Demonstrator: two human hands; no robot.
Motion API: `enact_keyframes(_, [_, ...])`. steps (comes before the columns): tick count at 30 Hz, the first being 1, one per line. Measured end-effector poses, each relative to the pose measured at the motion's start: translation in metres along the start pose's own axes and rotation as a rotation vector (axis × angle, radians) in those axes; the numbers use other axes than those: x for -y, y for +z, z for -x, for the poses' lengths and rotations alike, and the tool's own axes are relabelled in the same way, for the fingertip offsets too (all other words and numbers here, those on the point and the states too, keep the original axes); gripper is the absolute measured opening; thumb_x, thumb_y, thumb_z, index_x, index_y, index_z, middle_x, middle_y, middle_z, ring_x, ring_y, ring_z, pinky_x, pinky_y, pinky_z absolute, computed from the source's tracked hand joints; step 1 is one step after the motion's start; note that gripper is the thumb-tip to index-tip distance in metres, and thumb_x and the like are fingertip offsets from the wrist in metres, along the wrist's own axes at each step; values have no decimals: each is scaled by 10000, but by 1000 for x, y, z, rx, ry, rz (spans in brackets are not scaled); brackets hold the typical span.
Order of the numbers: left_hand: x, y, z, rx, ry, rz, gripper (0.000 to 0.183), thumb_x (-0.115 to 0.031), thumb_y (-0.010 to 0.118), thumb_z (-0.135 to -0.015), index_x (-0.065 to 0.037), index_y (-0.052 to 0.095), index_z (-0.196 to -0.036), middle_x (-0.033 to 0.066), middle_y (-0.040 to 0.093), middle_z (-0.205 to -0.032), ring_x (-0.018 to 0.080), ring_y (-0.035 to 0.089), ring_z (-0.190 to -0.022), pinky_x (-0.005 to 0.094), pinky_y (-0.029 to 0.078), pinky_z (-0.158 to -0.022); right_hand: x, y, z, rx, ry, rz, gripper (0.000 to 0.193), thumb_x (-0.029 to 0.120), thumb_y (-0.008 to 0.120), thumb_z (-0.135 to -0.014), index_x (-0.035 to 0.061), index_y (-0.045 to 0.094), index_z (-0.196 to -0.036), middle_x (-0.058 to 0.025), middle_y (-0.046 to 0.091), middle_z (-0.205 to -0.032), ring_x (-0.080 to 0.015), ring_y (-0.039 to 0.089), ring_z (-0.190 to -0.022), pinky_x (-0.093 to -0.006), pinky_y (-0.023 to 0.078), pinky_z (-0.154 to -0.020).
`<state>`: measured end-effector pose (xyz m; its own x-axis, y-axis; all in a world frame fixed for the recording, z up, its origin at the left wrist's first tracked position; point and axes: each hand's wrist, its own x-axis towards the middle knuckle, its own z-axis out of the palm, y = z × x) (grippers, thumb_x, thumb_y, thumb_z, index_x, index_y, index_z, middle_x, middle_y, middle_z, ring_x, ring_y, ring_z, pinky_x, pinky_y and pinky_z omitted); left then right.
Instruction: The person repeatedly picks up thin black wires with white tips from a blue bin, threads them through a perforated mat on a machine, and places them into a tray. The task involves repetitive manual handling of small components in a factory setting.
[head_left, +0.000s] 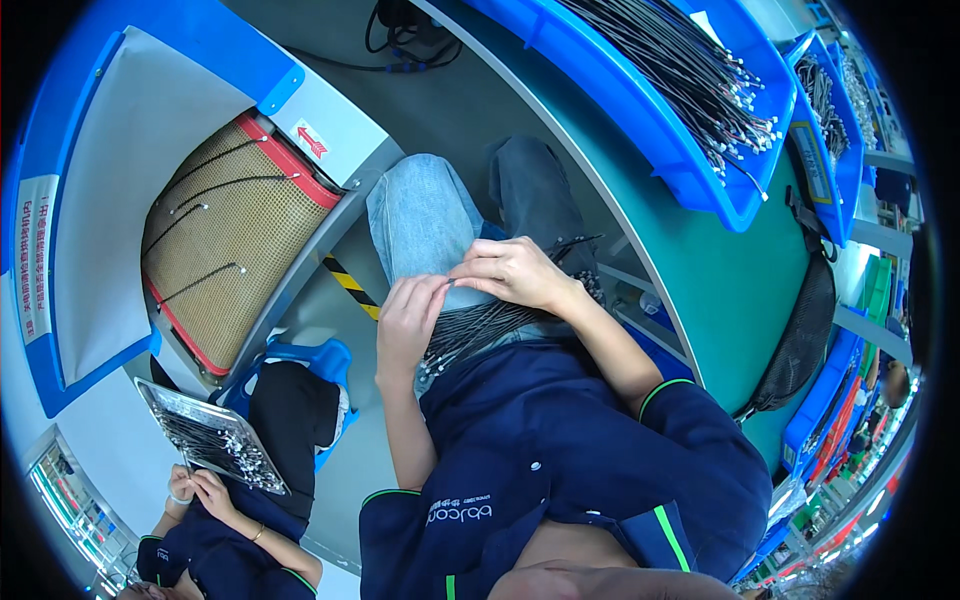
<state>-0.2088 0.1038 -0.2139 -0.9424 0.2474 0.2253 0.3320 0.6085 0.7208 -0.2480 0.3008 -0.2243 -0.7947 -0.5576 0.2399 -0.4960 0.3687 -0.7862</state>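
Note:
My left hand and my right hand meet fingertip to fingertip above my lap, both closed in a pinch. Between them shows a short dark bit of a thin black cable; most of it is hidden by the fingers. Under my hands, across my thighs, lies a bundle of black cables with small pale ends. More dark strands stick out past my right wrist.
To the left, a mesh conveyor belt with red edges carries several black cables. A co-worker sits lower left with a clear tray of cables. At right, a green-topped table bears a blue bin of cables and a black bag.

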Motion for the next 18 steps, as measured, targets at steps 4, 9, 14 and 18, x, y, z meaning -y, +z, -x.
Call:
enact_keyframes(4, [-3, -3, -1, -44, 18, 12, 150, 30, 700, -726, -24, 634, -850, 85, 646, -830, 248, 623, -755, 343, 491, -681, 2, -2, 0, 15, 26, -85, 160, 199, 672, -824, 86, 689, -936, -54, 615, -831, -247, 629, -700, -342, 506, -613])
enact_keyframes(9, [-1, -6, 0, -76, 30, -13, 164, 44, 710, -693, -25, 642, -826, 81, 651, -813, 244, 629, -760, 333, 495, -684, -3, -8, 4, 0, 161, -253, 153, 144, 710, -810, 23, 699, -903, -92, 628, -825, -205, 619, -717, -308, 500, -634])
enact_keyframes(14, [1, -3, -2, -68, 41, -12, 157, 42, 719, -690, -27, 649, -813, 76, 653, -802, 234, 630, -743, 326, 497, -672, -3, -8, 3, -7, 117, -234, 147, 135, 702, -815, 26, 705, -914, -88, 621, -817, -203, 615, -707, -308, 499, -629])
enact_keyframes(18, [1, -2, 1, -136, 3, 56, 149, 44, 719, -699, -26, 648, -811, 73, 654, -797, 218, 630, -734, 317, 493, -659, -1, -6, 3, -14, 133, -283, 154, 132, 699, -815, 28, 706, -928, -84, 619, -820, -195, 613, -708, -304, 499, -638])
